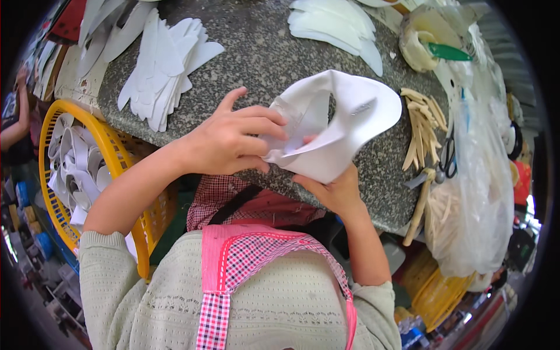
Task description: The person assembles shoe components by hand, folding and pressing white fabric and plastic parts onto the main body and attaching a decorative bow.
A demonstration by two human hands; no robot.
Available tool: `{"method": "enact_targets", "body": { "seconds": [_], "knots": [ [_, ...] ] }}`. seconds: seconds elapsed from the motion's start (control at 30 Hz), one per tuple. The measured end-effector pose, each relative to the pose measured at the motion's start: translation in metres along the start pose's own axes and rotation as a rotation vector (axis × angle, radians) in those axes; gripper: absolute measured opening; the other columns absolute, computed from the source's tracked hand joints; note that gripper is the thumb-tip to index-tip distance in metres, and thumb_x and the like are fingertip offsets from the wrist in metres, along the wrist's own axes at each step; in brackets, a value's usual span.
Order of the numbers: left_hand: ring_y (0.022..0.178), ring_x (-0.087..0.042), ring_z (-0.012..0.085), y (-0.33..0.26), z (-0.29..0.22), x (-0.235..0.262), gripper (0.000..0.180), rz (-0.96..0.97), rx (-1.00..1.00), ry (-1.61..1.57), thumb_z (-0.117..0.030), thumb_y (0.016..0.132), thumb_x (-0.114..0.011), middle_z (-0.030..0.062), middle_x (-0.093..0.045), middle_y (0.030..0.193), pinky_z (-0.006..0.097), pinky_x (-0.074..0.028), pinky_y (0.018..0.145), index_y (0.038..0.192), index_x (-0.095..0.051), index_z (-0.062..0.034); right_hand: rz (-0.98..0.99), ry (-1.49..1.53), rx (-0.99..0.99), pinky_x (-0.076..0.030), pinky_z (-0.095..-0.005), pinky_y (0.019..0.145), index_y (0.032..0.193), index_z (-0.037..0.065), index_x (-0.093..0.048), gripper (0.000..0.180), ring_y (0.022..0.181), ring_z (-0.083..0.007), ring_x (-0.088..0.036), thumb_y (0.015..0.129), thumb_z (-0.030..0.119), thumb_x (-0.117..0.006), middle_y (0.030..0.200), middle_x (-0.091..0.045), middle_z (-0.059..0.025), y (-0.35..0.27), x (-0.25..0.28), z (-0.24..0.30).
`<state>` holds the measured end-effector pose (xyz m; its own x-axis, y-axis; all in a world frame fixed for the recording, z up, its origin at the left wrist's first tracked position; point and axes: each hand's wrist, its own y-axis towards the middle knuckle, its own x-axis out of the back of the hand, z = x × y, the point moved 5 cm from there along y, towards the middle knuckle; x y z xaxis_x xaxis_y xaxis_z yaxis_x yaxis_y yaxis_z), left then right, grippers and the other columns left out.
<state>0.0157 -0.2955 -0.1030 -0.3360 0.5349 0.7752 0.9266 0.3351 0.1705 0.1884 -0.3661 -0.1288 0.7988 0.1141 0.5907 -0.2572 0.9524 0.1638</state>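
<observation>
In the head view, we see our two bare hands working together on one white bent piece, which is lifted over the near part of the speckled grey counter. The fingers of our right hand are closed on it from below: the thumb lies along its lower outside, and a fingertip shows inside the fold. The fingers of our left hand are curved and partly spread, with one finger raised apart from the others. They are at the left edge of the piece, but we cannot tell if they pinch it or only touch it.

To the left of the left fingers, and a little farther away, a fanned stack of white cut pieces lies on the counter. Straight ahead of the right fingers, beyond the piece, there is a second white stack. To the right of the right fingers we find a pile of pale sticks, then scissors and a hammer with wooden handle just beside a clear plastic bag. Farther ahead on that side, a green-handled tool rests in a pale container. Left of our left forearm, a yellow basket holds curled white pieces.
</observation>
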Motion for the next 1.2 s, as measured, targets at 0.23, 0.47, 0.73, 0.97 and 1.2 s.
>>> {"method": "enact_targets", "body": {
  "seconds": [0.23, 0.47, 0.73, 0.97, 1.2],
  "knots": [
    [0.115, -0.050, 0.0314, -0.012, 0.007, 0.006, 0.010, -0.118, -0.001, 0.001, -0.014, 0.063, -0.072, 0.0064, -0.063, 0.111, 0.049, -0.026, 0.102, 0.068, -0.065, -0.0084, 0.065, -0.185, 0.169, -0.048, -0.0408, 0.074, 0.088, 0.003, -0.063, 0.030, 0.090, -0.0328, -0.053, 0.062, 0.015, -0.073, 0.097, -0.053, -0.0149, -0.007, -0.003, 0.008],
    [0.106, -0.055, 0.0208, 0.001, 0.006, 0.025, 0.033, -0.466, 0.349, -0.517, -0.017, 0.066, -0.076, 0.0089, -0.064, 0.103, 0.035, -0.042, 0.088, 0.095, -0.065, -0.0045, -0.032, 0.008, 0.187, -0.043, -0.0363, 0.069, 0.082, 0.005, -0.067, 0.019, 0.083, -0.0286, -0.049, 0.066, 0.014, -0.071, 0.089, -0.053, -0.0092, 0.019, 0.002, 0.009],
    [0.084, -0.063, 0.0154, -0.023, 0.030, 0.066, 0.028, -0.779, 0.487, -0.213, -0.013, 0.073, -0.070, 0.0087, -0.066, 0.092, 0.026, -0.048, 0.071, 0.100, -0.064, -0.0084, -0.102, -0.083, 0.185, -0.040, -0.0377, 0.066, 0.080, 0.002, -0.066, 0.016, 0.077, -0.0297, -0.049, 0.066, 0.007, -0.069, 0.086, -0.055, -0.0113, 0.021, -0.007, 0.018],
    [0.092, -0.058, 0.0263, -0.132, 0.071, 0.128, 0.029, -0.512, 0.591, 0.549, -0.013, 0.071, -0.068, 0.0106, -0.062, 0.097, 0.035, -0.045, 0.084, 0.098, -0.062, -0.0048, -0.249, 0.051, -0.112, -0.042, -0.0288, 0.082, 0.109, -0.004, -0.051, 0.040, 0.093, -0.0204, -0.054, 0.074, 0.007, -0.067, 0.100, -0.057, -0.0114, 0.017, -0.016, 0.007],
    [0.094, -0.057, 0.0317, -0.121, 0.137, 0.149, 0.026, -0.477, 0.792, 0.470, -0.009, 0.080, -0.052, 0.0136, -0.059, 0.100, 0.038, -0.046, 0.082, 0.105, -0.060, -0.0062, -0.554, -0.310, 0.227, -0.038, -0.0390, 0.079, 0.117, 0.002, -0.046, 0.061, 0.096, -0.0256, -0.045, 0.075, 0.041, -0.068, 0.110, -0.047, -0.0145, 0.013, 0.006, 0.059]
  ]
}}
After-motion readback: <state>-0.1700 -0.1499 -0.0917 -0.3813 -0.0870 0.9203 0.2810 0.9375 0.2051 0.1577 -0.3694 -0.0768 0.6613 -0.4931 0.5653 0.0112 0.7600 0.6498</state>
